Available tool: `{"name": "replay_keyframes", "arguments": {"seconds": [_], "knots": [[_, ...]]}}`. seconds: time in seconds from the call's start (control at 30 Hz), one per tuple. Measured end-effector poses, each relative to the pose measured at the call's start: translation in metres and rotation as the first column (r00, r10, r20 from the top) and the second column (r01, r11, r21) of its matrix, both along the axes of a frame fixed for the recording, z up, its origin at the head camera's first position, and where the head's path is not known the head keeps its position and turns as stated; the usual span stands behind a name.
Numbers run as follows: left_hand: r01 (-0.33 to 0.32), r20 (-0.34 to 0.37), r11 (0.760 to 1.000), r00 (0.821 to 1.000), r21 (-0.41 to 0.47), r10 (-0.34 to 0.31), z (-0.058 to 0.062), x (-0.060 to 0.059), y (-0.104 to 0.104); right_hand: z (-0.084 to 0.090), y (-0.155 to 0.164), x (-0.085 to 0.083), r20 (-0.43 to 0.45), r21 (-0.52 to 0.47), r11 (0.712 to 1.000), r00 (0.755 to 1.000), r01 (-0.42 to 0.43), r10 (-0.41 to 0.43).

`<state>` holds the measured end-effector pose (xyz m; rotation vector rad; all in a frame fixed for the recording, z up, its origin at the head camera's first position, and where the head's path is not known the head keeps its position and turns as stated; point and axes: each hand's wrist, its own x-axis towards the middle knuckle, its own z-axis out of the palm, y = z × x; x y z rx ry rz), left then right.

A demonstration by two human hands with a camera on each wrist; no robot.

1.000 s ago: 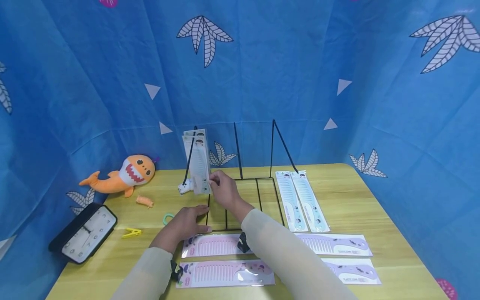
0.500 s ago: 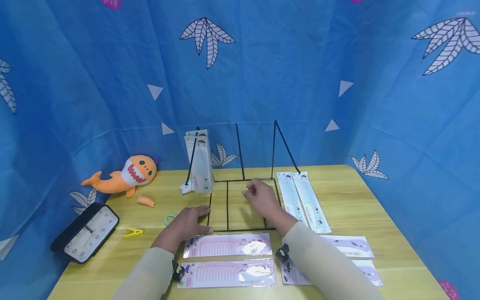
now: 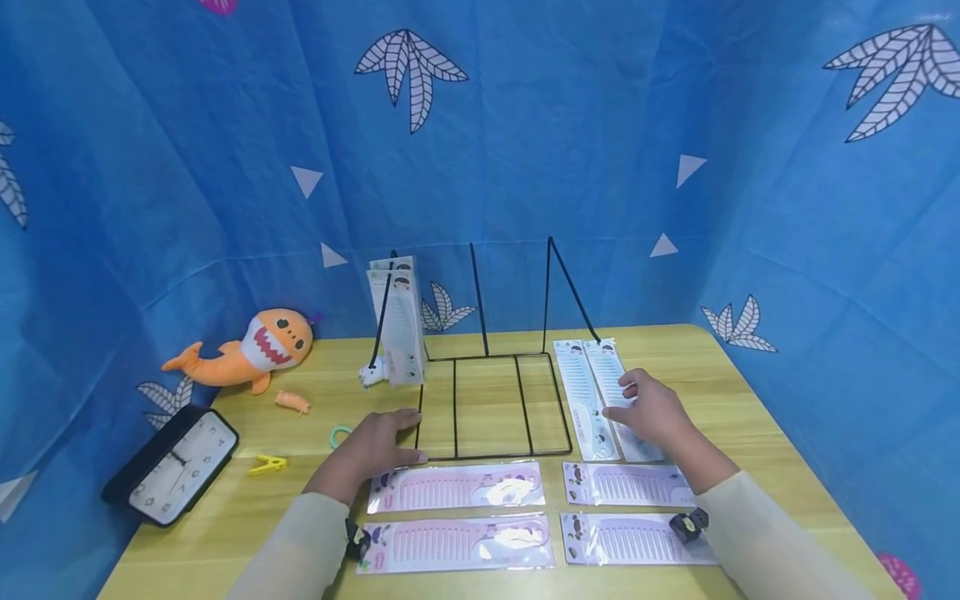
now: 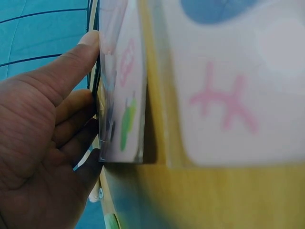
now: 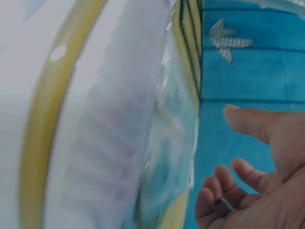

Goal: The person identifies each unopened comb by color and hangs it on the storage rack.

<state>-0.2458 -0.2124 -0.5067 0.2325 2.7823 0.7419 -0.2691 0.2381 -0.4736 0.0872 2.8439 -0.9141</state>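
Observation:
My left hand (image 3: 367,450) rests at the front left corner of a black wire display rack (image 3: 455,408), thumb and fingertips at its wire. Two bagged blue combs (image 3: 397,329) hang upright on the rack's left hook. Over the right one of two bagged blue combs (image 3: 611,367) lying beside the rack is my right hand (image 3: 656,408). Its thumb and fingers are apart, and nothing shows between them in the right wrist view. The other flat blue comb (image 3: 577,400) lies just left of it. A bagged pink comb (image 4: 124,105) stands close to my left fingers in the left wrist view.
Two bagged pink combs (image 3: 453,543) and two bagged purple combs (image 3: 628,483) lie in rows in front of the rack. Left are an orange shark toy (image 3: 273,342), a clock (image 3: 180,467), a yellow clip (image 3: 267,464) and a green ring (image 3: 339,436). A blue curtain (image 3: 510,150) closes the back.
My right hand has let go of the hanging comb pack and moved right across the rack to the flat blue combs. My left hand has stayed at the rack's corner.

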Motion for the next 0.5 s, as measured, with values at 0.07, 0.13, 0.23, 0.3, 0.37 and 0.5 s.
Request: {"name": "replay_keyframes", "arguments": {"seconds": [0.07, 0.13, 0.23, 0.3, 0.37, 0.5], "knots": [[0.001, -0.003, 1.000, 1.000, -0.001, -0.001, 0.001, -0.001, 0.000, -0.001, 0.009, 0.001, 0.043, 0.024, 1.000, 0.999, 0.018, -0.019], [0.001, -0.004, 1.000, 1.000, 0.004, -0.001, 0.002, 0.000, -0.001, -0.004, 0.015, 0.001, 0.074, 0.040, 0.998, 0.996, 0.038, -0.041], [-0.003, -0.004, 1.000, 1.000, 0.006, 0.003, 0.001, -0.001, -0.001, -0.009, 0.020, 0.000, 0.108, 0.052, 0.997, 0.992, 0.053, -0.058], [-0.008, -0.002, 1.000, 1.000, 0.007, 0.008, 0.000, 0.000, -0.001, -0.012, 0.021, 0.000, 0.111, 0.058, 0.997, 0.992, 0.050, -0.056], [-0.012, 0.003, 1.000, 1.000, 0.008, 0.012, -0.001, 0.000, -0.002, -0.015, 0.021, -0.001, 0.104, 0.083, 0.996, 0.994, 0.031, -0.039], [-0.010, 0.008, 1.000, 1.000, 0.021, 0.010, 0.000, 0.000, -0.001, -0.019, 0.021, -0.003, 0.079, 0.152, 0.988, 0.997, -0.003, -0.009]]}}
